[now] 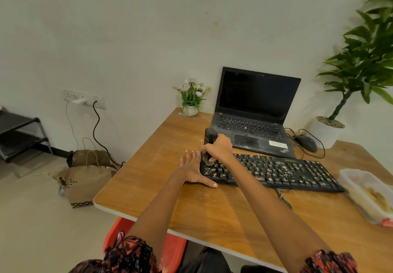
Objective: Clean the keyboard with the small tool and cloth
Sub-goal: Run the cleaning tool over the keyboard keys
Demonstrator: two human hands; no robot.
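**Brushing the left end of a crumb-covered keyboard**

My right hand (218,148) has its fingers wrapped round a small brush tool (209,145), a dark cylinder held nearly upright, bristles down on the keys at the far-left end of the black keyboard (274,173). My left hand (194,169) lies flat on the wooden table (161,166), fingers straight and spread, pressed against the keyboard's left edge, with the thumb stretched along its near-left corner (bracing it, holding nothing).

The keyboard lies across the table's middle, in front of me and angled a bit; tan crumbs are scattered over most of its keys. Its cable (282,198) trails off the near edge onto the tabletop.

I can't pick out any cloth.

Behind the keyboard, touching or just beside its far edge, sits an open black laptop (255,113), screen dark. A black mouse (306,142) is right of the laptop. A small pot of white flowers (191,98) stands at the table's far-left corner by the wall. A clear plastic container (368,194) with yellowish stuff inside sits off the keyboard's right end. Large potted plant (361,64) at far right. Paper bags (85,177) on the floor left of the table.
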